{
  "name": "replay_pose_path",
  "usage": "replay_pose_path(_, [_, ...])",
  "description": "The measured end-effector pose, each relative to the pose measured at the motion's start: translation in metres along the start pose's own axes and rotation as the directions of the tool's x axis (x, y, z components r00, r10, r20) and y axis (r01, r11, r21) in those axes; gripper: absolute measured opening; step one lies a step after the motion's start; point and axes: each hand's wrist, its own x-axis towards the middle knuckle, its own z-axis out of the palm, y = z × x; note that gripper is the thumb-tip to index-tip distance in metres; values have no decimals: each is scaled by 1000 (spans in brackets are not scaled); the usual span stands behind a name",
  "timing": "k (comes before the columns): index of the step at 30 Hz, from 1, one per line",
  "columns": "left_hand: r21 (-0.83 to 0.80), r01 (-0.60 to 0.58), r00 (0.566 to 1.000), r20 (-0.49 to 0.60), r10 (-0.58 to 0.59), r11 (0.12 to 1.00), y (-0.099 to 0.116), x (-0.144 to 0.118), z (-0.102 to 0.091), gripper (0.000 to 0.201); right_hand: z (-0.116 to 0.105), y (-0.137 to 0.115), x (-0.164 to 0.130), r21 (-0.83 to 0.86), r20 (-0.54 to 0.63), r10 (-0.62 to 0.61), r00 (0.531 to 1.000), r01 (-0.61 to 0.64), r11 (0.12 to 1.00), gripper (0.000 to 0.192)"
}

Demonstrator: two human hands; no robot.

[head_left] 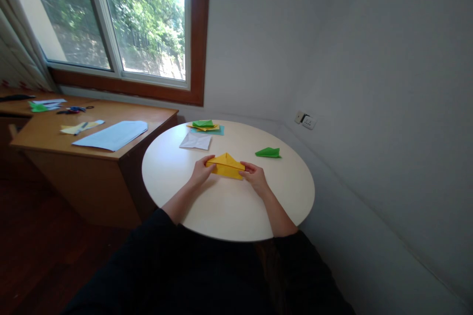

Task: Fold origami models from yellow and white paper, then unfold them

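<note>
Over the middle of the round white table (229, 214), the yellow folded paper (226, 169) is stretched between 2 hands: the left hand (201, 171) pinches its left end, the right hand (257, 178) its right end. Whether the sheet touches the table, I cannot tell. To handle the fold well, both ends are probably best held level and lightly, with edges aligned before any crease is pressed. Its 1 triangular peak points away from the person, toward the wall (254, 54); its long axis runs left to right, hand to hand.
</note>
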Motion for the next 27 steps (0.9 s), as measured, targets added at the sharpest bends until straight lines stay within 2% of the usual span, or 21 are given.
replay_pose_path(8, [-2, 4, 1000, -21, -4, 1000, -1, 1, -1, 40, 1, -1, 0, -37, -5, -27, 1000, 27, 999, 52])
replay_pose_path(14, [53, -26, 999, -39, 28, 998, -8, 7, -1, 29, 0, -2, -2, -94, -10, -28, 1000, 27, 995, 52])
replay_pose_path(19, [104, -65, 995, -71, 72, 992, -18, 10, 1, 30, 2, -3, -3, -129, -12, -37, 999, 36, 991, 52])
replay_pose_path(23, [136, -85, 995, -46, 92, 987, -22, 9, 1, 33, 3, -5, -4, -109, -19, -48, 999, 46, 993, 52])
replay_pose_path(27, [169, -107, 993, -30, 114, 980, -17, 4, 1, 31, 3, -7, -4, -119, -41, -40, 998, 35, 992, 53])
